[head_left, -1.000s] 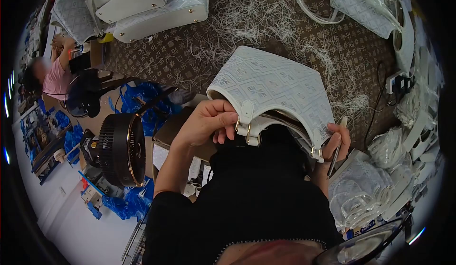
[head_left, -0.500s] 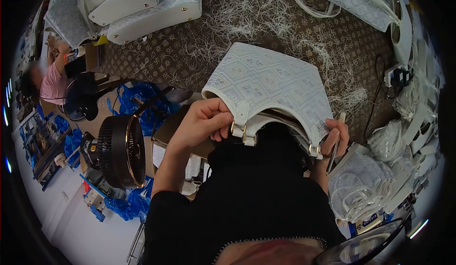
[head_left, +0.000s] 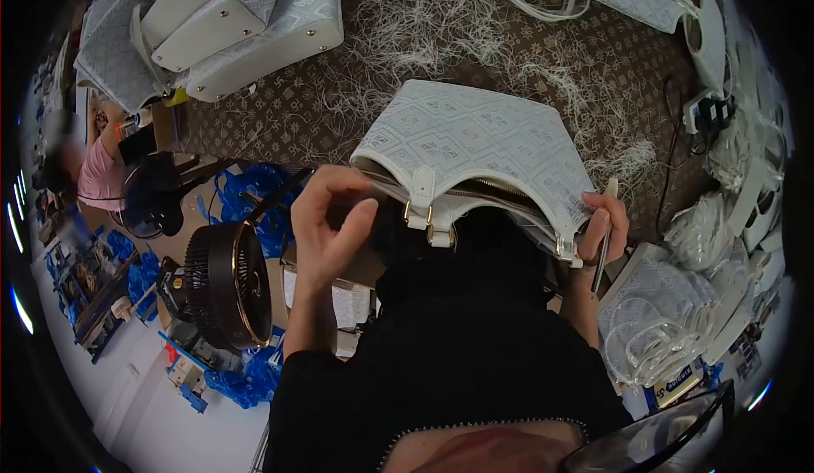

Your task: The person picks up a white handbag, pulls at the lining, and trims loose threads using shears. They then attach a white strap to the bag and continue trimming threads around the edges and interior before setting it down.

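My left hand (head_left: pixel 329 223) has left the buckle tab (head_left: pixel 421 195) for the rim of the bag (head_left: pixel 475 142) — fingers curled there, though I can't tell if they're gripping. My right hand (head_left: pixel 607 223) clasps a thin tool (head_left: pixel 600 263) and the bag's end — at the near edge of the bench (head_left: pixel 280 108).

Your left hand (head_left: pixel 326 227) has let go of the buckle tab (head_left: pixel 420 203) and moved off to its 9 o'clock, fingers now loosely curled beside the rim. The bag (head_left: pixel 475 142) has tipped a little flatter.
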Tool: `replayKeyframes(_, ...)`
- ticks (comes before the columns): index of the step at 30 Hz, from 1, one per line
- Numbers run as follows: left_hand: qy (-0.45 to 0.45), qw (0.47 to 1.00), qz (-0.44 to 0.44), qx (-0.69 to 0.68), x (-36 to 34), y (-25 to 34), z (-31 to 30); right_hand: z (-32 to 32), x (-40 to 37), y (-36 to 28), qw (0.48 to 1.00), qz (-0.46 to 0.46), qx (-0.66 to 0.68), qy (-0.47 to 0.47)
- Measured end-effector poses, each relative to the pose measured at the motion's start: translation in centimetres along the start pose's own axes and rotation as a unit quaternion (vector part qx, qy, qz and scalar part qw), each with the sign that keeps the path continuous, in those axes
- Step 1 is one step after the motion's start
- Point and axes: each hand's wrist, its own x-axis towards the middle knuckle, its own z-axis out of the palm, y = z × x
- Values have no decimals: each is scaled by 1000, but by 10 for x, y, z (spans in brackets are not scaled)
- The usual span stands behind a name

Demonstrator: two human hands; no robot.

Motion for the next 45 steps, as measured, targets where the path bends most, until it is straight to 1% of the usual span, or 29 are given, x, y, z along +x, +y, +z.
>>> replayKeyframes(1,-19,983,134,126,4,8,2,3,3,0,1000,2,-4,6)
replayKeyframes(2,-40,932,267,242,7,12,6,6,7,1,1000,-11,12,16)
replayKeyframes(3,-80,932,260,241,9,11,10,7,11,2,999,-24,20,29)
replayKeyframes(4,-81,903,283,312,13,15,16,8,15,2,999,-15,29,35)
replayKeyframes(5,-79,869,310,378,18,17,24,11,20,3,998,-9,36,43)
replayKeyframes(6,-49,855,329,398,23,13,34,13,28,0,999,-5,29,46)
replayKeyframes(8,-37,849,347,396,40,8,40,15,41,-5,997,22,49,51)
replayKeyframes(9,-35,851,347,392,47,11,42,16,47,-5,995,42,78,53)
replayKeyframes(10,-34,848,350,396,52,11,40,18,54,-7,996,52,54,49)
replayKeyframes(12,-51,935,272,222,58,13,33,21,68,-4,992,79,88,52)
replayKeyframes(14,-29,915,286,284,62,26,31,22,75,-6,989,94,102,48)
replayKeyframes(15,-8,836,374,401,66,30,32,23,77,-5,990,95,95,40)
replayKeyframes(16,13,735,451,506,69,34,34,23,79,-4,991,96,88,30)
replayKeyframes(17,0,696,475,538,71,36,36,22,78,2,994,68,78,24)
replayKeyframes(18,5,693,475,542,75,39,37,22,79,2,994,64,85,23)
replayKeyframes(20,-59,610,483,625,81,48,39,22,78,1,994,82,60,25)
replayKeyframes(24,-98,593,457,656,72,71,47,22,77,2,995,64,71,34)
replayKeyframes(26,-132,634,400,649,67,78,48,21,78,3,993,70,87,34)
replayKeyframes(27,-134,632,404,648,65,78,47,21,78,4,993,70,86,39)
replayKeyframes(29,-163,691,360,606,62,76,45,20,78,7,992,57,101,39)
replayKeyframes(30,-165,689,364,605,61,73,44,20,78,8,993,45,100,44)
replayKeyframes(32,-183,754,342,530,58,64,37,19,75,9,993,38,103,51)
replayKeyframes(33,-180,754,341,531,58,52,34,19,74,9,992,32,107,54)
replayKeyframes(34,-207,870,281,348,59,38,31,19,72,8,992,30,109,50)
replayKeyframes(35,-223,941,209,146,57,29,27,19,69,5,994,42,93,40)
replayKeyframes(36,-212,964,138,78,50,41,36,19,66,3,995,53,77,30)
replayKeyframes(41,-160,968,169,98,52,45,47,17,69,3,996,62,70,13)
replayKeyframes(43,-97,966,183,154,58,39,46,18,70,4,996,57,75,12)
replayKeyframes(45,-67,973,176,136,58,35,52,18,70,5,995,56,79,14)
